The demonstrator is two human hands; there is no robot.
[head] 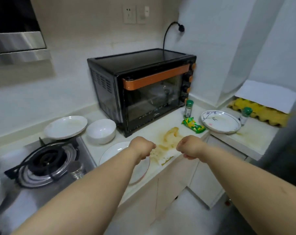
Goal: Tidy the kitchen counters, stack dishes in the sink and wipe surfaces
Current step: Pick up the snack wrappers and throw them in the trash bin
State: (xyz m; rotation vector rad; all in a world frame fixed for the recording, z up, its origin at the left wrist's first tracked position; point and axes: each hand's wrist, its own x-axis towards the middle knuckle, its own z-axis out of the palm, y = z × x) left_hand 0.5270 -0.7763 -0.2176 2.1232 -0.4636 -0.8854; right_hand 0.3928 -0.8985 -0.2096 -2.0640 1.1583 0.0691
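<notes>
Both hands hover over a stained white cloth (162, 154) at the bench (160, 128) edge. Left hand (142, 146) and right hand (188, 146) have curled fingers; whether they pinch the cloth cannot be told. A plate (110, 153) lies beneath the left wrist.

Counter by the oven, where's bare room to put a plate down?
Little room: the brown spill fills the counter before the oven. Bare strips lie between the green packet and bamboo plate, and right of that plate, lightly stained. Left, by the bowl, it's crowded.
</notes>
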